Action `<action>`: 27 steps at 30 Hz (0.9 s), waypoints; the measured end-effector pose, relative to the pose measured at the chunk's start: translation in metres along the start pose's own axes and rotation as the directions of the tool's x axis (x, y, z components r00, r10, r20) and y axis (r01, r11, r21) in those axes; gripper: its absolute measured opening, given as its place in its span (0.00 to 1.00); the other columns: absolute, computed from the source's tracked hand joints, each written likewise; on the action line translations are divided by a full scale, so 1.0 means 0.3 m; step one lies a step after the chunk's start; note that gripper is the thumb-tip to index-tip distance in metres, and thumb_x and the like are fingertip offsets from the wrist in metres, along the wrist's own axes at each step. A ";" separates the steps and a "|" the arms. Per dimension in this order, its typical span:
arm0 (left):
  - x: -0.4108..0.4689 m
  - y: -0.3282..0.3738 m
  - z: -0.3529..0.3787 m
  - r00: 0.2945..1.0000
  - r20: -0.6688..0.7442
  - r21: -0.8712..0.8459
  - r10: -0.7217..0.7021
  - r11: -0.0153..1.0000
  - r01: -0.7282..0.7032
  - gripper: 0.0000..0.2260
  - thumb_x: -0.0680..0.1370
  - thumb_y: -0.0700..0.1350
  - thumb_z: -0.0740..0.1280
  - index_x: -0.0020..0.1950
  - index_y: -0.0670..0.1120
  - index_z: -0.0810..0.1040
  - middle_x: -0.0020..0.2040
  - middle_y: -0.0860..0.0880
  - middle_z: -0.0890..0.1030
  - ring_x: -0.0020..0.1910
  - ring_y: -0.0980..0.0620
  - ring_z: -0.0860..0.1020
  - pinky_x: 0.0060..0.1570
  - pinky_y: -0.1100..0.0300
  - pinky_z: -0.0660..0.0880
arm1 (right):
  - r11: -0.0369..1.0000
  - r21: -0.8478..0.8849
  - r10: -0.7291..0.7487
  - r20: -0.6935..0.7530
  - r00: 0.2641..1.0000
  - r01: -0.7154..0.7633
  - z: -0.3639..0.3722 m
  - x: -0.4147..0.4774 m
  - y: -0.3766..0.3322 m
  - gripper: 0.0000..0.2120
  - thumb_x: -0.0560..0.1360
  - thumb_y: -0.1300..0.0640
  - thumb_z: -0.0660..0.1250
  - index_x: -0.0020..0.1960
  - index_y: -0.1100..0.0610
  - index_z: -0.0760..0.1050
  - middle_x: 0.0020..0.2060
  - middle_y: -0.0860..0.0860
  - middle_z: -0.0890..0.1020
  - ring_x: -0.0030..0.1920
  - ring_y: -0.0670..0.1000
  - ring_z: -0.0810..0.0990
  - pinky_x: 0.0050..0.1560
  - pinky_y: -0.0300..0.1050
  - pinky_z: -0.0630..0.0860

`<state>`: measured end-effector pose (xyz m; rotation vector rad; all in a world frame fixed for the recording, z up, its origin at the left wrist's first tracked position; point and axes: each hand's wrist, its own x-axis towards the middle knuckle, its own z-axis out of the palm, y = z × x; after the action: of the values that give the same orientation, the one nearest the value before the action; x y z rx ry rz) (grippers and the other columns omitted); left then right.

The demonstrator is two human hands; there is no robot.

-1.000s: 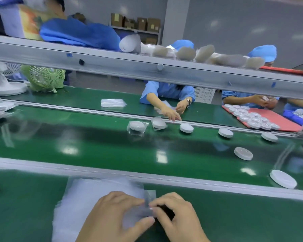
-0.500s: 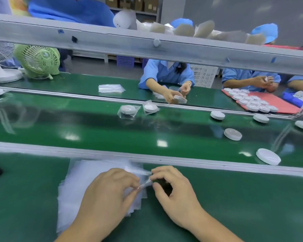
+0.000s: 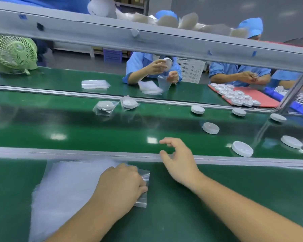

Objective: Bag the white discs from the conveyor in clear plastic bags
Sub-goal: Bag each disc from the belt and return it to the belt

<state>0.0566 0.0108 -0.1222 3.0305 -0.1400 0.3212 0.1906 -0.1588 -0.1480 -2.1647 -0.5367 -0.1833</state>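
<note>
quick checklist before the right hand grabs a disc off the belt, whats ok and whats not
1. Right hand empty and open: ok, fingers spread over the belt edge.
2. Bag held ready: ok, left hand pins one on the stack.
3. Bag mouth open: cannot tell, the left hand covers it.
4. Bare disc within reach: ok, the nearest disc lies to the right of the hand on the belt.
5. Path clear: ok, nothing lies between hand and disc.
6. Disc already gripped: not ok, the hand touches none yet.
</note>
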 end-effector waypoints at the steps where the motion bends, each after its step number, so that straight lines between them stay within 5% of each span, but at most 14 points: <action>1: 0.017 0.002 0.016 1.000 0.016 0.022 -0.007 1.000 0.007 0.16 0.83 0.60 0.55 0.51 0.56 0.80 0.48 0.55 0.75 0.52 0.53 0.73 0.42 0.55 0.63 | 0.990 -0.142 -0.018 -0.010 1.000 0.017 -0.038 0.051 0.033 0.14 0.76 0.52 0.69 0.59 0.38 0.77 0.61 0.36 0.76 0.63 0.43 0.75 0.64 0.42 0.70; 5: 0.017 0.011 0.076 0.997 -0.080 -0.033 0.021 0.999 -0.024 0.04 0.74 0.57 0.72 0.42 0.60 0.84 0.40 0.60 0.78 0.42 0.56 0.77 0.36 0.60 0.73 | 0.852 -0.473 0.246 -0.019 0.969 -0.226 -0.204 0.250 0.180 0.25 0.76 0.45 0.66 0.73 0.40 0.69 0.74 0.50 0.70 0.70 0.57 0.70 0.67 0.56 0.70; 7: 0.011 0.004 0.090 0.997 -0.073 -0.134 0.034 0.990 -0.043 0.06 0.65 0.58 0.80 0.37 0.62 0.84 0.34 0.63 0.77 0.35 0.57 0.77 0.29 0.63 0.74 | 0.719 -0.621 0.363 -0.048 0.930 -0.312 -0.277 0.330 0.248 0.30 0.77 0.39 0.62 0.77 0.43 0.63 0.76 0.53 0.67 0.73 0.60 0.67 0.68 0.60 0.69; 10: 0.011 -0.024 0.109 0.996 -0.086 -0.177 0.038 0.983 -0.053 0.06 0.66 0.63 0.77 0.38 0.65 0.83 0.34 0.65 0.76 0.36 0.58 0.77 0.29 0.65 0.74 | 0.386 -0.828 0.526 -0.165 0.834 -0.407 -0.379 0.368 0.358 0.38 0.75 0.28 0.54 0.80 0.45 0.57 0.80 0.56 0.60 0.77 0.66 0.60 0.71 0.67 0.62; 12: 0.009 -0.032 0.109 0.997 -0.076 -0.205 0.026 0.978 -0.041 0.07 0.74 0.65 0.68 0.48 0.67 0.83 0.41 0.65 0.78 0.45 0.58 0.77 0.40 0.63 0.74 | 0.297 -0.831 0.648 -0.187 0.738 -0.471 -0.436 0.341 0.434 0.43 0.74 0.23 0.49 0.81 0.47 0.57 0.80 0.57 0.59 0.77 0.67 0.60 0.72 0.69 0.63; 14: 0.009 -0.044 0.119 0.997 -0.078 -0.177 0.013 0.984 -0.026 0.13 0.78 0.66 0.58 0.57 0.68 0.78 0.50 0.64 0.77 0.53 0.59 0.72 0.47 0.62 0.70 | 0.290 -0.843 0.664 -0.165 0.730 -0.453 -0.477 0.307 0.479 0.40 0.77 0.25 0.49 0.79 0.51 0.63 0.76 0.60 0.65 0.73 0.67 0.66 0.69 0.63 0.69; 17: 0.017 -0.049 0.093 0.998 -0.066 -0.169 -0.005 0.986 -0.006 0.16 0.78 0.63 0.54 0.54 0.65 0.80 0.49 0.64 0.78 0.51 0.59 0.72 0.46 0.62 0.70 | 0.352 -0.872 0.556 -0.097 0.826 -0.339 -0.506 0.278 0.447 0.25 0.85 0.43 0.52 0.73 0.57 0.70 0.66 0.62 0.72 0.60 0.63 0.70 0.63 0.57 0.73; 19: 0.017 -0.056 0.077 0.996 -0.076 -0.164 -0.045 0.986 0.032 0.16 0.77 0.62 0.55 0.49 0.62 0.81 0.45 0.64 0.79 0.48 0.59 0.74 0.44 0.63 0.71 | 0.500 -0.820 0.482 -0.004 0.876 -0.279 -0.502 0.272 0.360 0.20 0.82 0.53 0.58 0.71 0.59 0.72 0.62 0.60 0.78 0.54 0.59 0.74 0.59 0.52 0.76; 22: 0.019 -0.069 0.063 0.985 -0.100 -0.215 -0.140 0.970 0.116 0.12 0.77 0.62 0.58 0.46 0.62 0.80 0.43 0.67 0.80 0.46 0.61 0.76 0.41 0.67 0.72 | 0.788 -0.587 0.275 0.064 0.959 -0.186 -0.470 0.199 0.181 0.25 0.72 0.57 0.69 0.67 0.42 0.75 0.54 0.52 0.84 0.38 0.48 0.83 0.39 0.42 0.77; 24: 0.021 -0.074 0.051 0.980 -0.084 -0.266 -0.182 0.952 0.154 0.10 0.76 0.63 0.60 0.47 0.64 0.80 0.45 0.71 0.80 0.47 0.63 0.76 0.42 0.67 0.74 | 0.875 -0.477 0.028 0.215 0.976 0.080 -0.418 0.116 0.065 0.26 0.71 0.59 0.72 0.66 0.39 0.78 0.59 0.43 0.84 0.48 0.38 0.83 0.48 0.33 0.76; 27: 0.020 -0.072 0.037 0.968 -0.064 -0.392 -0.243 0.898 0.199 0.10 0.75 0.65 0.60 0.47 0.67 0.80 0.43 0.74 0.79 0.45 0.68 0.77 0.42 0.67 0.76 | 0.781 -0.322 -0.356 0.473 0.806 0.534 -0.320 -0.011 -0.056 0.24 0.74 0.62 0.77 0.67 0.46 0.81 0.64 0.40 0.82 0.64 0.33 0.77 0.69 0.32 0.69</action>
<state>0.0670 0.0307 -0.1334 2.5989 0.1366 0.3900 0.1859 -0.2271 -0.0785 -2.4893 -1.3778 -0.1454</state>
